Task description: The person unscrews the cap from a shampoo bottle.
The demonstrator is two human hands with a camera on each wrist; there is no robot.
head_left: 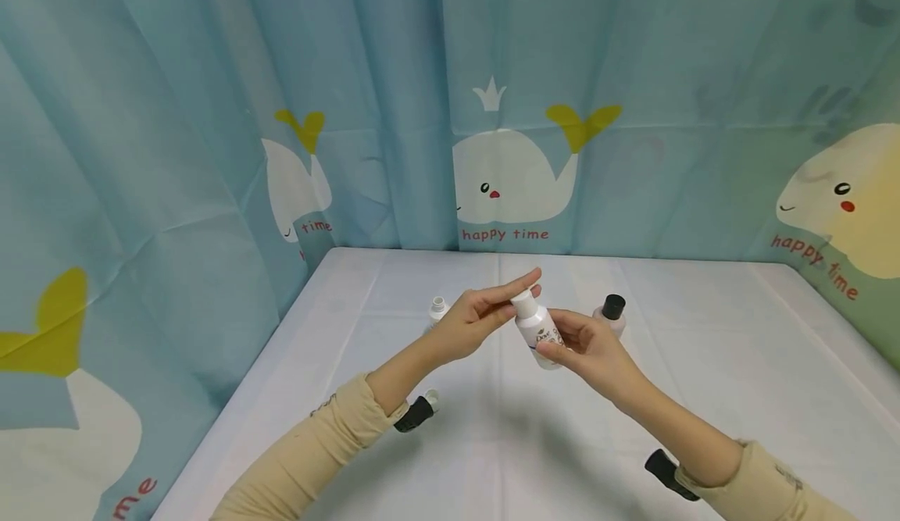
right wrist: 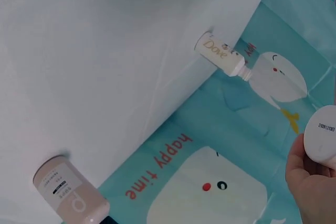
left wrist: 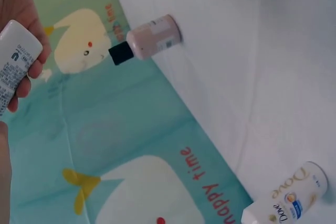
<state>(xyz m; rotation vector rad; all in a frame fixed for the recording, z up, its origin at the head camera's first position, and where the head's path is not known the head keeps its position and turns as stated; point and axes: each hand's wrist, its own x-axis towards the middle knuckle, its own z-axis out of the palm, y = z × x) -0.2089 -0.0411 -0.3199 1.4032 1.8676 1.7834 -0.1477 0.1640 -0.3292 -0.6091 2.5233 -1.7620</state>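
My right hand (head_left: 591,349) grips a small white Dove bottle (head_left: 540,330), tilted with its top toward the upper left. Thumb and fingers of my left hand (head_left: 467,322) pinch the bottle's white cap (head_left: 523,303), the index finger reaching out past it. The left wrist view shows the bottle's printed back (left wrist: 16,59) in the right hand (left wrist: 32,35). From the right wrist, its round base (right wrist: 323,134) faces the camera, with the right hand's fingers (right wrist: 310,182) around it.
A second white Dove bottle (right wrist: 218,53) stands uncapped at the back left. Behind my right hand stands a pink bottle (left wrist: 155,38) with a black cap. A small white cap (head_left: 432,398) lies near my left forearm. A whale-print curtain (head_left: 394,76) borders the white table (head_left: 703,333).
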